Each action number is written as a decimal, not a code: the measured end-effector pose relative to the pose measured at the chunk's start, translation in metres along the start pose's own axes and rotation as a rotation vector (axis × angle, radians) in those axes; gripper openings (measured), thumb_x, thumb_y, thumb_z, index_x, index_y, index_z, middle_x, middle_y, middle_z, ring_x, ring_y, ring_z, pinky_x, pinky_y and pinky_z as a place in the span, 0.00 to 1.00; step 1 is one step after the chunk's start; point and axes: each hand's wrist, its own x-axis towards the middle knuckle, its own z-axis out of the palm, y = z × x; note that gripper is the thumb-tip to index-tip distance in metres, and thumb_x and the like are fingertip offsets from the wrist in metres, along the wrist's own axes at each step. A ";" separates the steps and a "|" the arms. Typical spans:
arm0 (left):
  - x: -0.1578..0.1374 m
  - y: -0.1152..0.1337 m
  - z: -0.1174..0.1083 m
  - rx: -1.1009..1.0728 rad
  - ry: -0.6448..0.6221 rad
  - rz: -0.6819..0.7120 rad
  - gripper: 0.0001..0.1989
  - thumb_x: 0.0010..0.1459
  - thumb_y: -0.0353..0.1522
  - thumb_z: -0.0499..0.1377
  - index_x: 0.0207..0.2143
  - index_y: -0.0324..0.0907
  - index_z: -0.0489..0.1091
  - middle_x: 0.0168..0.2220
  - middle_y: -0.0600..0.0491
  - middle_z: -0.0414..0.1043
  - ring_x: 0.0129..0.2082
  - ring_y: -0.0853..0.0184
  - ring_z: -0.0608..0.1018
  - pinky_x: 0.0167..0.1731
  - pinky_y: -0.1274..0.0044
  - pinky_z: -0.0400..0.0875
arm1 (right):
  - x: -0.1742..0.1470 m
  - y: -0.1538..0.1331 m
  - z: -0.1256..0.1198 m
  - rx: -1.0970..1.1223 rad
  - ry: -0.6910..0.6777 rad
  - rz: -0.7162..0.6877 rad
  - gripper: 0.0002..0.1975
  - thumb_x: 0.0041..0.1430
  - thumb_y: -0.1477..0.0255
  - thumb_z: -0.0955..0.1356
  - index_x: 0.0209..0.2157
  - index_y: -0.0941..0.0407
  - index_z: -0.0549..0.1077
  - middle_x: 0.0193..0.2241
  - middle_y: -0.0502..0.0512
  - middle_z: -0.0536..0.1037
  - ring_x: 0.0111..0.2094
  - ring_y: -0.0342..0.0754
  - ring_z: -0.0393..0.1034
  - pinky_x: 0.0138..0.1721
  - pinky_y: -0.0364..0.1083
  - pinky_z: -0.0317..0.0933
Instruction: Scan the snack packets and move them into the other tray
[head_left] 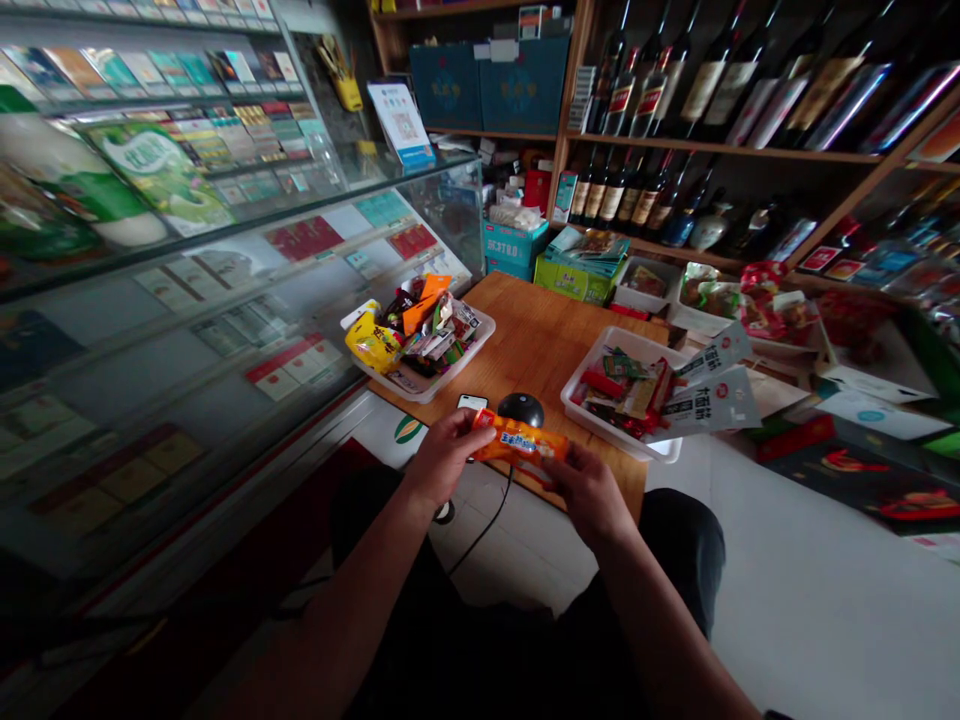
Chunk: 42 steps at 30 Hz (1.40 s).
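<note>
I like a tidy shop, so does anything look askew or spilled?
The grey packets look askew: they jut far past the rim of the right bin, unlike the smaller packs inside. I see nothing spilled, and the held orange pack shows no clear damage.

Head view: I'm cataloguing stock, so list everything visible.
table: 1, brown, centre
held packet: 1, orange, at table edge
bins: 2, white, on table
snacks: many, mixed, in bins
phone: 1, pale-screened, near edge
device: 1, black, beside phone
cable: 1, black, below packet
glass counter: 1, clear, left
sign: 1, white-blue, on counter
packs: many, mixed, upper left
bottles: many, mixed, upper right
boxes: several, mixed, back, right
legs: 2, dark, bottom
hands: 2, bare, on packet
</note>
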 end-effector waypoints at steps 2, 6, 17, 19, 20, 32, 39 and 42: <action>-0.001 -0.001 -0.004 0.062 -0.040 -0.033 0.11 0.52 0.36 0.70 0.32 0.37 0.75 0.31 0.52 0.76 0.29 0.69 0.76 0.29 0.79 0.68 | 0.007 -0.012 -0.006 0.113 0.036 -0.047 0.15 0.51 0.62 0.77 0.34 0.55 0.73 0.33 0.51 0.78 0.31 0.45 0.72 0.32 0.43 0.66; 0.000 -0.003 0.008 -0.083 -0.018 -0.046 0.12 0.53 0.37 0.70 0.32 0.38 0.74 0.30 0.52 0.75 0.26 0.72 0.74 0.25 0.80 0.66 | 0.012 -0.030 0.000 0.250 -0.051 -0.127 0.15 0.55 0.59 0.74 0.40 0.52 0.75 0.42 0.53 0.79 0.41 0.50 0.75 0.42 0.49 0.69; 0.023 0.005 0.024 0.004 -0.006 0.055 0.15 0.52 0.40 0.71 0.35 0.38 0.76 0.32 0.51 0.78 0.30 0.68 0.78 0.34 0.76 0.73 | 0.044 -0.027 0.023 -0.165 -0.085 -0.175 0.17 0.55 0.58 0.74 0.30 0.58 0.76 0.22 0.48 0.73 0.23 0.40 0.61 0.26 0.42 0.55; 0.033 0.009 0.018 0.106 -0.022 0.094 0.16 0.52 0.42 0.70 0.36 0.38 0.78 0.32 0.51 0.78 0.31 0.67 0.78 0.34 0.75 0.73 | 0.055 -0.036 0.018 -0.242 -0.105 -0.184 0.18 0.56 0.56 0.73 0.31 0.58 0.77 0.22 0.49 0.73 0.23 0.40 0.61 0.26 0.42 0.54; 0.039 0.011 0.014 0.159 -0.031 0.120 0.17 0.52 0.42 0.70 0.36 0.38 0.78 0.32 0.51 0.79 0.31 0.66 0.78 0.34 0.75 0.72 | 0.061 -0.040 0.016 -0.276 -0.123 -0.192 0.18 0.56 0.56 0.73 0.31 0.59 0.77 0.22 0.49 0.73 0.23 0.40 0.61 0.26 0.42 0.54; 0.128 0.001 -0.006 0.548 -0.190 0.219 0.15 0.55 0.42 0.67 0.36 0.39 0.76 0.32 0.51 0.78 0.31 0.66 0.79 0.34 0.75 0.71 | 0.150 -0.060 -0.004 -0.560 -0.124 -0.338 0.16 0.52 0.58 0.73 0.30 0.58 0.78 0.22 0.48 0.73 0.24 0.42 0.62 0.26 0.42 0.56; 0.149 -0.003 -0.011 0.846 -0.242 0.290 0.10 0.60 0.38 0.62 0.35 0.39 0.77 0.32 0.51 0.78 0.32 0.67 0.77 0.33 0.77 0.67 | 0.177 -0.043 -0.021 -0.746 -0.133 -0.390 0.14 0.57 0.61 0.69 0.35 0.57 0.81 0.27 0.50 0.77 0.27 0.43 0.65 0.29 0.41 0.57; 0.153 -0.007 -0.010 1.023 -0.207 0.342 0.10 0.62 0.35 0.60 0.31 0.39 0.76 0.28 0.52 0.76 0.28 0.68 0.74 0.31 0.77 0.63 | 0.181 -0.038 -0.021 -0.909 -0.053 -0.402 0.12 0.57 0.65 0.68 0.30 0.58 0.80 0.23 0.48 0.74 0.26 0.42 0.63 0.28 0.42 0.53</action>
